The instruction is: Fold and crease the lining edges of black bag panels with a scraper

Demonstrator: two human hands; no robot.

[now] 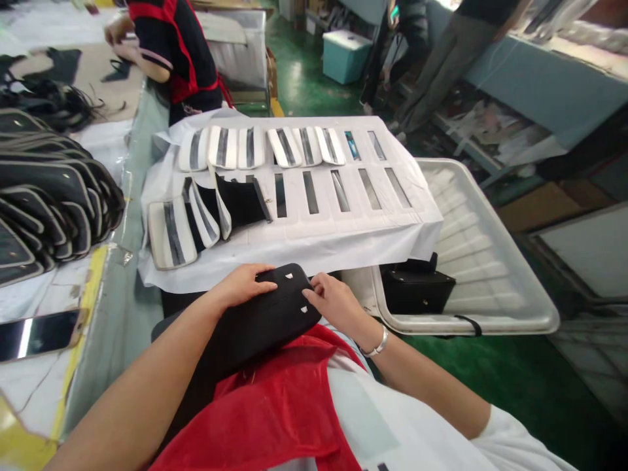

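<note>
A black handbag [275, 311] lies across my lap, its flat side with small metal feet [289, 276] facing up. My left hand [248, 286] grips its far edge, thumb on the upper face and fingers over the side. At the bag's right corner, my right hand [336, 299] is closed on the rim with thumb and bent fingers; whether a small part sits in that pinch is hidden. Just beyond, a white-covered table [304, 235] carries a row of white padded panels [224, 147] with grey strips. An unfolded black bag body [240, 201] stands among more panels there.
To my right, a white plastic tub [510, 261] holds a black bag [419, 284]. Stacked dark panels [53, 190] and a phone [39, 335] lie on the left bench. Beyond it, a person in red straps [181, 52] works. A blue box [346, 57] stands on the floor.
</note>
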